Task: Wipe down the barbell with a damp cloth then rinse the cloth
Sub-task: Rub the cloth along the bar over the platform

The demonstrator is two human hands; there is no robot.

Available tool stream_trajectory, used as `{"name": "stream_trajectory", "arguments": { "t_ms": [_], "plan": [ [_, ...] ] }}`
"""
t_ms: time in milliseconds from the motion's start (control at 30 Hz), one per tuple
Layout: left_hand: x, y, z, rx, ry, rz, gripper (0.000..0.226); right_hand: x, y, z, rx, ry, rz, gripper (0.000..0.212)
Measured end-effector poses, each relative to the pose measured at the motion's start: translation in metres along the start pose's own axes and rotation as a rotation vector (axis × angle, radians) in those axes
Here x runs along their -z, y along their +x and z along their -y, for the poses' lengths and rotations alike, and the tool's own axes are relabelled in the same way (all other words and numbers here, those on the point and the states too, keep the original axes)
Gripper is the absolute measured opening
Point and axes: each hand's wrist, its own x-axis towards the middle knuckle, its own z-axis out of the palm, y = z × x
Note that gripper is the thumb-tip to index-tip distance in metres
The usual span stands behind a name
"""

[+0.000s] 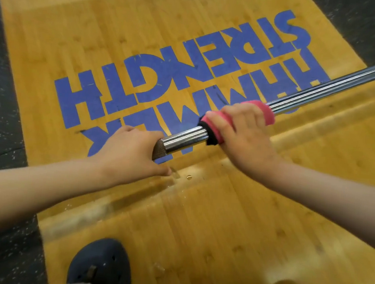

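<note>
Now | left grip (130, 152) holds barbell (325, 84) | right grip (249, 136) clamps cloth (213, 121) (pink) round it

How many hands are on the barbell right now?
2. The left hand grips the barbell at its knurled part; the right hand holds the pink cloth wrapped round it.

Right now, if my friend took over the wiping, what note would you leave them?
Left hand: grips the barbell at its knurled part.
Right hand: holds the pink cloth wrapped round the chrome shaft.
The bar is held above the wooden lifting platform.
Done: the cloth is on the bar; how much is wiped cannot be told.
Left: wipe the rest of the shaft, then rinse the cloth.
</note>
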Motion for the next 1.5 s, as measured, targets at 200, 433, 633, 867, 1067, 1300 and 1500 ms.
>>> {"name": "stream_trajectory", "arguments": {
  "t_ms": [200, 433, 633, 867, 1067, 1300, 1500],
  "plan": [
    [-0.018, 0.005, 0.004, -0.054, 0.14, -0.178, 0.033, -0.013, 0.011, 0.076, 0.076, -0.007, -0.051, 0.047],
    [-0.003, 0.017, 0.003, 0.041, -0.092, 0.185, 0.039, -0.002, 0.006, 0.016, 0.211, -0.032, -0.017, 0.055],
    [0.012, 0.041, 0.02, 0.09, -0.545, 0.791, 0.048, 0.012, -0.012, -0.068, 0.099, -0.118, 0.028, 0.044],
    [0.013, 0.048, 0.029, 0.047, -0.676, 1.009, 0.048, 0.005, -0.016, -0.066, -0.146, -0.113, -0.015, 0.035],
    [0.012, 0.025, 0.005, 0.082, -0.162, 0.335, 0.03, 0.001, -0.007, -0.019, -0.158, -0.017, -0.017, 0.036],
    [-0.009, 0.011, -0.008, 0.035, 0.115, -0.005, 0.028, -0.01, 0.016, 0.087, -0.032, 0.055, -0.044, 0.038],
    [-0.008, 0.023, -0.002, 0.006, -0.02, 0.17, 0.034, -0.006, 0.013, 0.057, 0.159, 0.017, 0.01, 0.045]
  ]
}}
